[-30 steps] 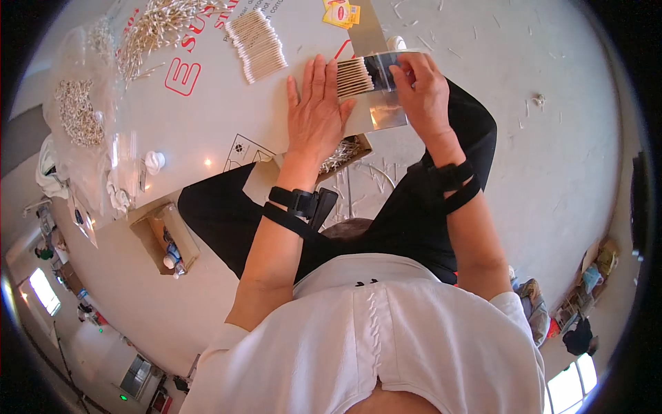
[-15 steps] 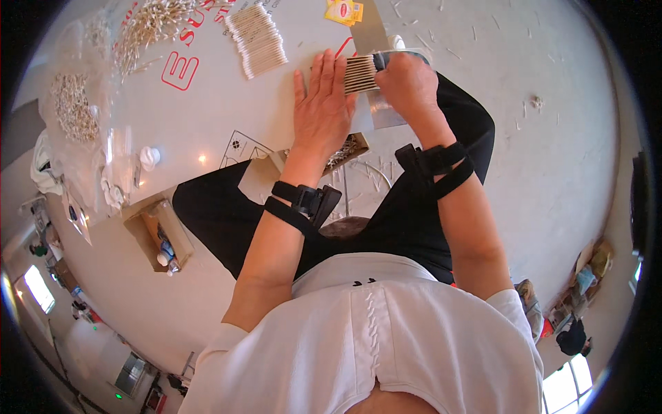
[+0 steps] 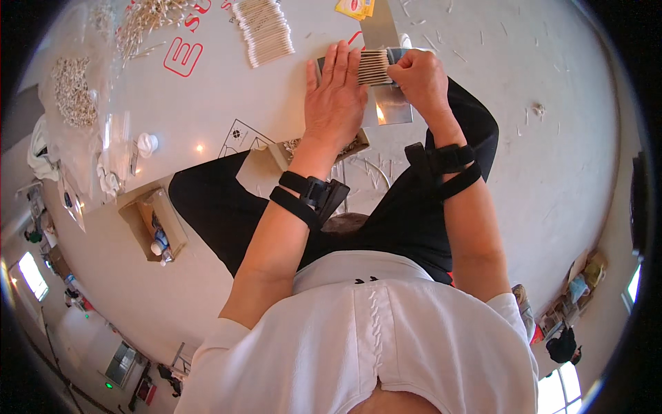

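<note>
With the short row [image 3: 373, 67] of swabs as the clock's centre and twelve pointing away from the person, the left hand [image 3: 336, 100] is flat at eight o'clock, fingers spread beside the row's near end and perhaps over it, gripping nothing. The right hand [image 3: 420, 79] is at three o'clock, fingers curled and thumb bent in at the row's other end; whether it pinches swab tips or only presses them cannot be told. The row lies on the white board [image 3: 186, 117], side by side and fairly even, with a shiny plate [image 3: 396, 107] at five o'clock. As for progress, a longer laid row [image 3: 263, 31] towards ten o'clock looks done: closely set, tips nearly level, no hand on it. The short row seems part-way, both hands being at it. Much appears left: a tangled heap [image 3: 148, 21] beyond the laid row, a clear bag [image 3: 86, 148] full of loose swabs towards nine, and more inside the box [image 3: 353, 150] near six. Yellow packets [image 3: 356, 7] lie at twelve; swabs litter the floor [image 3: 524, 76] past three.
</note>
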The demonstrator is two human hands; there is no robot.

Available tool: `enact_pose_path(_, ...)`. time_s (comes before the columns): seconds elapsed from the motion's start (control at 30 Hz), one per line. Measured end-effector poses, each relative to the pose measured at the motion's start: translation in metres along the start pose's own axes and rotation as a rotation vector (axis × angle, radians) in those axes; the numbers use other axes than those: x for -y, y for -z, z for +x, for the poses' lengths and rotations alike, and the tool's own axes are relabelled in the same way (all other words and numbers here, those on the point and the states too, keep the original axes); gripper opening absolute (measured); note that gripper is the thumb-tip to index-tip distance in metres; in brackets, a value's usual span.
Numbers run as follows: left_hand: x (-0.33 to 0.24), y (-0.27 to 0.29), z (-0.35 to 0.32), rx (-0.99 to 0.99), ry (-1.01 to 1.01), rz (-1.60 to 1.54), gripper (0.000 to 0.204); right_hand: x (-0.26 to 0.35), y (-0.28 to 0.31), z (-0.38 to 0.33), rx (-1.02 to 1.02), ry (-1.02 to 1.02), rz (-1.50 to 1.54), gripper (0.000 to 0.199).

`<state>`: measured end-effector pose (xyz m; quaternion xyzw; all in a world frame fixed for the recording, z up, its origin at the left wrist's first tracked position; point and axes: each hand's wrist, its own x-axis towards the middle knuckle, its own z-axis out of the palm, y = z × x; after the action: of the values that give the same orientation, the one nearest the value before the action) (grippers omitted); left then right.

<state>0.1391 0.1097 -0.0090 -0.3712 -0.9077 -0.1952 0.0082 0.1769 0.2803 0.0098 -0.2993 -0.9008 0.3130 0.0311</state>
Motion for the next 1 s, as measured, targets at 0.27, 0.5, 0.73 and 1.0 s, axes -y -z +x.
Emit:
enact_pose_path(0.27,-0.006,0.0,0.0,-0.014,0.007,-0.004,0.06,-0.002,-0.003,-0.002,-0.07,0.044,-0.016,0.021)
enact_pose_path(0.5,-0.007,0.0,-0.002,-0.012,0.008,0.008,0.061,0.001,-0.004,-0.004,-0.071,0.072,-0.027,0.021)
enact_pose_path(0.73,-0.011,-0.004,0.0,-0.042,0.023,-0.024,0.061,0.006,-0.007,-0.006,-0.085,0.111,-0.074,0.02)
enact_pose_path(1.0,-0.016,-0.011,0.004,-0.036,0.014,0.0,0.064,0.01,-0.008,-0.008,-0.101,0.102,-0.069,0.017)
